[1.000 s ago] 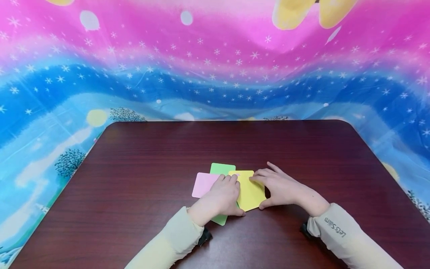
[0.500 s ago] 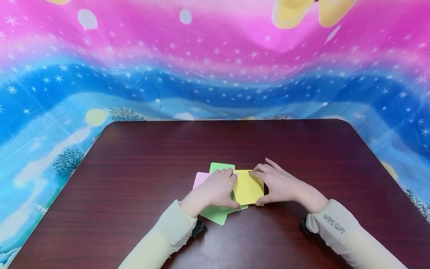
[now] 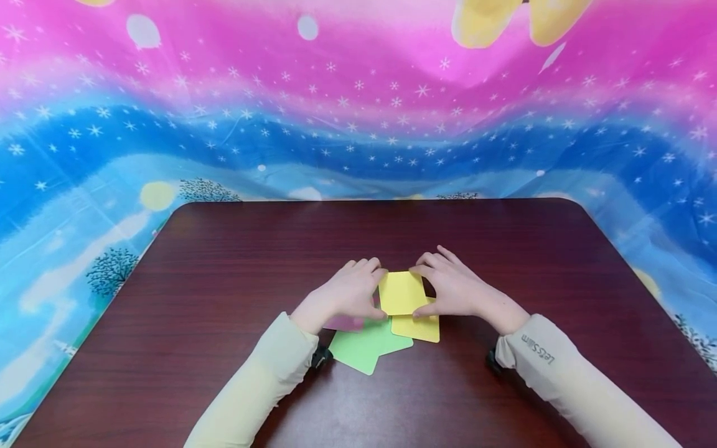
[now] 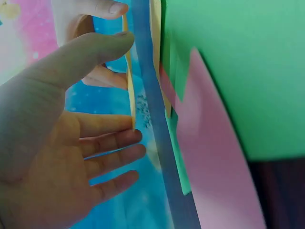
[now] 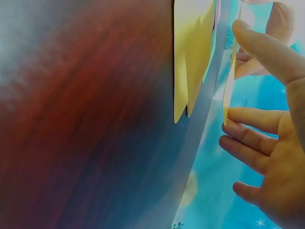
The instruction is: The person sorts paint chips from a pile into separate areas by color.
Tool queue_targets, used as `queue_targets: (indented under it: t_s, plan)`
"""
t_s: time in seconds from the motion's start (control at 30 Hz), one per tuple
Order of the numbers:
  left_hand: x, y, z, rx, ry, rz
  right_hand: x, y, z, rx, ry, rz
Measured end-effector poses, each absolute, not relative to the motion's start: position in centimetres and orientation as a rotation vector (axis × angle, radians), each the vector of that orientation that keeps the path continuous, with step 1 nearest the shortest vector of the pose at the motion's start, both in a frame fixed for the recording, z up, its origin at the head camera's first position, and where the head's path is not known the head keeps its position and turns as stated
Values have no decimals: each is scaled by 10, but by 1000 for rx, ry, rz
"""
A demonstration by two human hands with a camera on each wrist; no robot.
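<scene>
Held up off the table is a square yellow card [image 3: 402, 292], seen edge-on in both wrist views. My left hand [image 3: 348, 291] grips its left edge, thumb at the near corner and forefinger at the far one. On the opposite edge my right hand [image 3: 462, 287] holds it the same way. In the left wrist view the other fingers [image 4: 119, 152] are spread loosely below the card. Beneath the hands lie more yellow cards [image 3: 427, 330], overlapping green cards [image 3: 361, 353]. A pink card [image 3: 342, 322] is partly hidden under my left hand.
The dark red-brown wooden table [image 3: 269, 249] has rounded far corners. Behind it hangs a pink and blue cloth [image 3: 358, 124] with snowflakes and trees. Black straps [image 3: 322, 356] sit at the wrists below the light sleeves.
Both hands have raised the yellow card off the pile and away from me, uncovering another yellow card. The left hand has shifted from over the pink and green cards to the lifted card's edge.
</scene>
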State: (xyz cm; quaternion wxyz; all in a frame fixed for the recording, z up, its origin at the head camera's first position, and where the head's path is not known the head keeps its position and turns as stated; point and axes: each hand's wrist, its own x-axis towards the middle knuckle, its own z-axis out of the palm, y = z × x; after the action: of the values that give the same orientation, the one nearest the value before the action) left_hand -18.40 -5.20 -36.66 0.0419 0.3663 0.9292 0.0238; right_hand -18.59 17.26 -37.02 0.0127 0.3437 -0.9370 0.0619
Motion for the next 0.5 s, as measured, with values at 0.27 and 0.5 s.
queue_targets:
  t_s: [0.27,0.5]
  plan:
    - [-208,-59,-366,1065,2858,82,-209,162,-369,1027,-2903,225]
    - [-222,-61,-362,1040,2871,72,-225,158,-366,984,-2941,209]
